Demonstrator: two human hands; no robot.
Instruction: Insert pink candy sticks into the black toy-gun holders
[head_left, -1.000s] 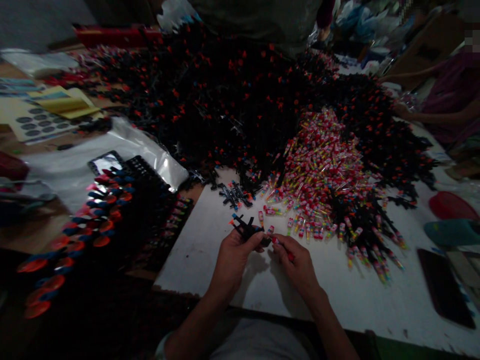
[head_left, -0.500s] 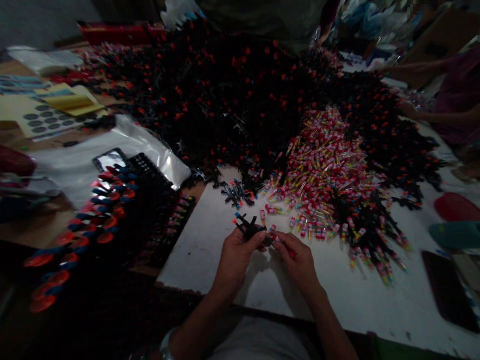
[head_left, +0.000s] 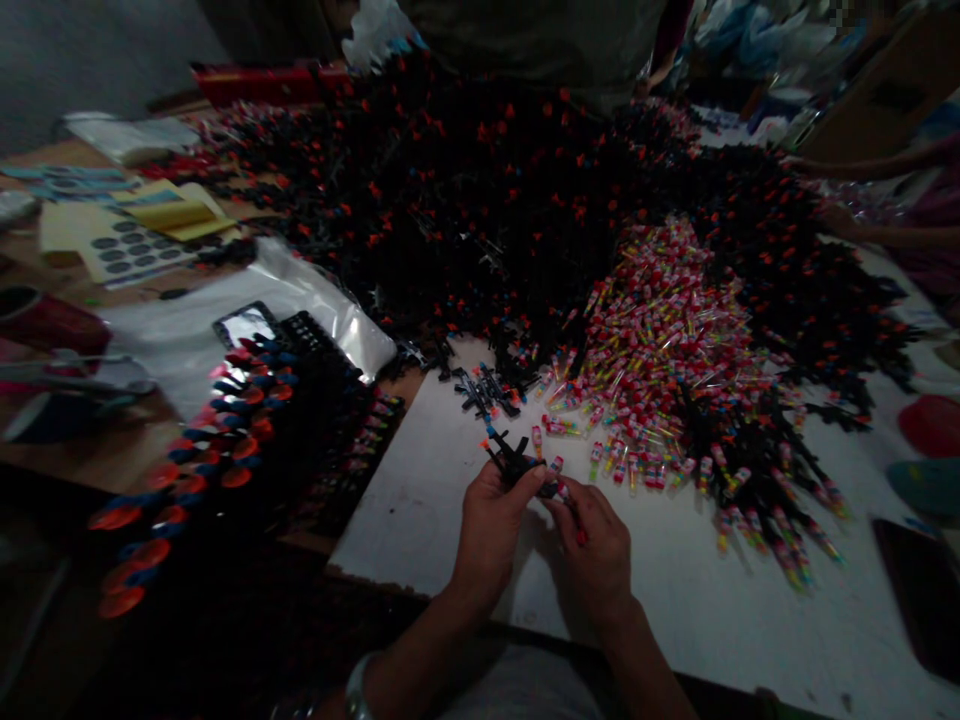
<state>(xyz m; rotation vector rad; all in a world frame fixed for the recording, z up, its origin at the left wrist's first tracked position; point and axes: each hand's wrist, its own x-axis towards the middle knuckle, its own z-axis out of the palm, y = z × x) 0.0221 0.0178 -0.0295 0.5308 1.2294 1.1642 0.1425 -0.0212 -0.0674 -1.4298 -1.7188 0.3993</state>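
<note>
Near the front of the white board [head_left: 420, 500], my left hand [head_left: 487, 525] is closed around a black toy gun [head_left: 514, 458] with blue and orange tips. My right hand [head_left: 600, 545] pinches a small red-and-white candy tube [head_left: 561, 490] against the gun's rear end; how far the two are joined is hidden by my fingers. Just beyond my hands lie a few loose toy guns [head_left: 484, 388]. To the right spreads a heap of candy tubes [head_left: 667, 340] with red-and-white labels and yellow ends. Beside it is a bunch of black guns with tubes on them [head_left: 750, 480].
A huge mound of black toy guns [head_left: 450, 200] fills the far side. On the left are rows of orange-and-blue-tipped pieces [head_left: 187, 480], a clear plastic sheet [head_left: 300, 290] and sticker sheets [head_left: 127, 250]. A dark phone [head_left: 915, 590] lies at right. Another person's arm [head_left: 877, 235] reaches in there.
The whole view has shifted, so everything appears farther right. Both hands keep hold of the gun and tube; my right hand has tilted slightly downward.
</note>
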